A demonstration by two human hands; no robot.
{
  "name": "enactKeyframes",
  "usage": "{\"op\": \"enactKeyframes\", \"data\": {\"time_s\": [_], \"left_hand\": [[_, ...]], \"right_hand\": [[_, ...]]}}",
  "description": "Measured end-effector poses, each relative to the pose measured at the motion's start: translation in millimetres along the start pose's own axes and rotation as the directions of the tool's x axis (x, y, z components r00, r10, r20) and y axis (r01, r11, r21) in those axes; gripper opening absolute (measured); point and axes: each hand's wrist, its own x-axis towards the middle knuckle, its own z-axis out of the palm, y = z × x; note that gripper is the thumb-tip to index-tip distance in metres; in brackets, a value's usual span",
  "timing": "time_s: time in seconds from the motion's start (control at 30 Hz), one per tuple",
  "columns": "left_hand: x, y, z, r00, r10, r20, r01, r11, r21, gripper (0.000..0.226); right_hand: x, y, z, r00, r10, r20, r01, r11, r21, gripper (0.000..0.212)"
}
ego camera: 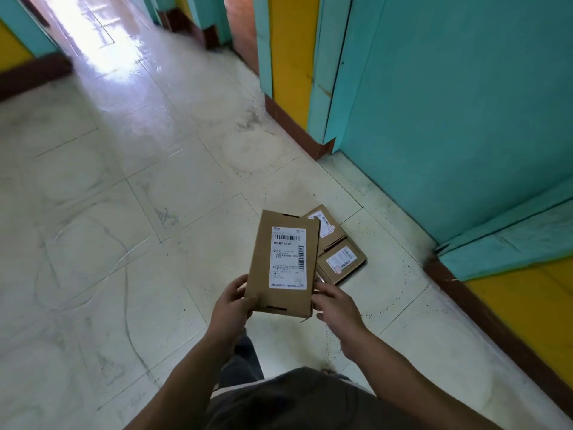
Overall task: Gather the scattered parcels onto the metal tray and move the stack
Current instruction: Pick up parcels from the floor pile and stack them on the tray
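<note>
Both bare forearms reach forward and down. Left hand (234,301) is curled round the near left corner of the held parcel (283,262), which is off the floor (124,212), label face up (barcode at the far end). Right hand (336,308) sits at the near right edge, fingertips touching the card; cannot tell whether it grips. Just beyond the right hand, a second parcel (341,263) and a third parcel (324,226) lie flat on the floor, touching, near a teal door (449,119).
</note>
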Motion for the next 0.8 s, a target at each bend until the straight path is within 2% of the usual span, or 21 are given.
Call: {"op": "enactKeyframes", "data": {"time_s": [0.13,0.3,0.37,0.5,0.6,0.67,0.8], "left_hand": [[74.7,51.4,-40.9,0.994,-0.016,0.109,0.006,0.996,0.091,0.047],[148.2,100.7,-72.3,0.979,-0.108,0.174,0.067,0.971,0.23,0.05],[164.5,111.7,-73.8,0.974,-0.127,0.189,0.074,0.961,0.267,0.048],[213.7,130.9,-54.4,0.956,-0.2,0.215,0.102,0.913,0.394,0.029],[239.0,139.1,-36.8,0.956,-0.222,0.193,0.126,0.902,0.412,0.016],[260.4,136.6,-23.2,0.949,-0.274,0.159,0.183,0.884,0.431,0.014],[296.3,131.7,1.1,0.924,-0.344,0.164,0.242,0.863,0.444,0.028]], "right_hand": [[43.9,-51.3,47.6,0.996,0.042,-0.079,-0.037,0.998,0.058,0.026],[78.5,-92.4,94.9,0.973,0.113,-0.203,-0.092,0.99,0.112,0.023],[83.7,-104.7,101.6,0.966,0.115,-0.232,-0.093,0.99,0.104,0.03],[120.7,-118.8,96.3,0.943,0.162,-0.292,-0.137,0.985,0.105,0.022],[148.8,-125.1,83.9,0.933,0.193,-0.304,-0.163,0.979,0.122,0.031],[174.7,-121.2,75.2,0.93,0.234,-0.284,-0.198,0.969,0.148,0.037],[219.7,-112.3,63.4,0.912,0.257,-0.32,-0.219,0.964,0.152,0.043]]}}
